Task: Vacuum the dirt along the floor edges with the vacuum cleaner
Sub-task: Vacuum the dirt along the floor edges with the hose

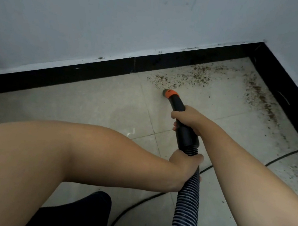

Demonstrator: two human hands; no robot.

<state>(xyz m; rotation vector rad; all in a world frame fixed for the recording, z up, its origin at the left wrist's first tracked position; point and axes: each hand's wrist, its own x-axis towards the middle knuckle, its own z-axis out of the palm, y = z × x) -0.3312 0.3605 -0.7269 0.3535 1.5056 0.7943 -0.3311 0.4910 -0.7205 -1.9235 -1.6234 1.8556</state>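
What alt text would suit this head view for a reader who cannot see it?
Both hands hold a vacuum hose: the right hand grips its black handle, the left hand the ribbed section, aiming the orange-tipped nozzle at brown dirt along the black baseboard near a corner.

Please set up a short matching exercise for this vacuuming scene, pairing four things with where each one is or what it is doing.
Things:
1. right hand
2. left hand
3. nozzle
4. dirt

Places or states:
A. spread along the black skirting into the corner
B. grips the ribbed hose just below the handle
C. grips the black handle
D. orange-ringed tip on the tile at the near edge of the crumbs

Pairs: 1-C, 2-B, 3-D, 4-A
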